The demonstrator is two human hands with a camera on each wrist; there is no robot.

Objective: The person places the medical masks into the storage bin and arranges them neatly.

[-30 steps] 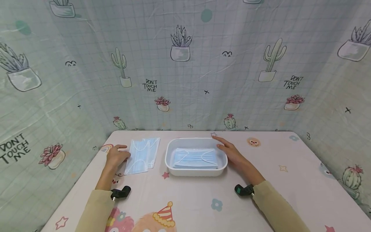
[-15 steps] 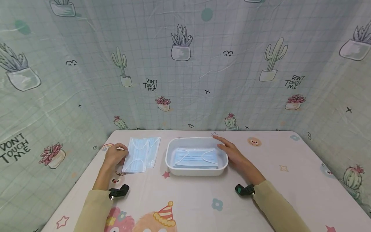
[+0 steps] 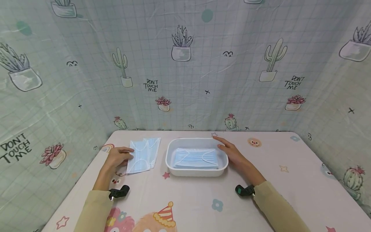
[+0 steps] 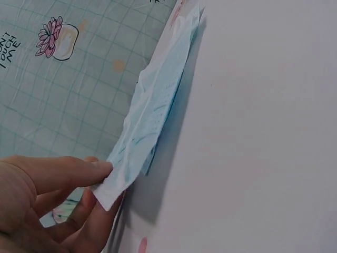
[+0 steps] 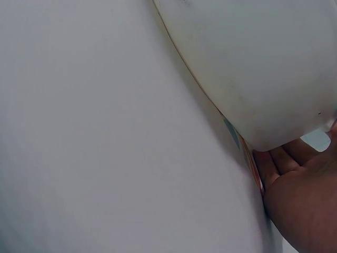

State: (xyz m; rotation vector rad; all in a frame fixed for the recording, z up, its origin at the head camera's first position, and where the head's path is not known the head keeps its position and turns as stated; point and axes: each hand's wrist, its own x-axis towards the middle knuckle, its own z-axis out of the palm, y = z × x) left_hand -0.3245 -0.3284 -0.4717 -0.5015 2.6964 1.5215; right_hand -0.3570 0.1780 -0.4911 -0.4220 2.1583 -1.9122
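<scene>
A blue face mask (image 3: 139,157) has its left edge pinched by my left hand (image 3: 116,158). In the left wrist view, the thumb (image 4: 79,171) lies on top of the mask (image 4: 142,126) and fingers are below it, with the near edge lifted. Under its right side, a second face mask (image 3: 153,149) is partly hidden. A white plastic tub (image 3: 197,173) stands to the right, with more stacked blue masks (image 3: 195,158) in it. My right hand (image 3: 233,154) holds the tub's right end, thumb at the rim and fingers along the outer wall (image 5: 279,163).
The table (image 3: 194,196) has a pale printed cover with cartoon figures. Patterned curtains (image 3: 203,74) rise behind it and along both sides. A small black device (image 3: 119,192) sits at the left wrist, and another device (image 3: 244,190) at the right wrist.
My left hand and the upper mask shifted slightly left, then back right over the second mask. Its fingers have straightened a little. The right hand and the tub stay in place.
</scene>
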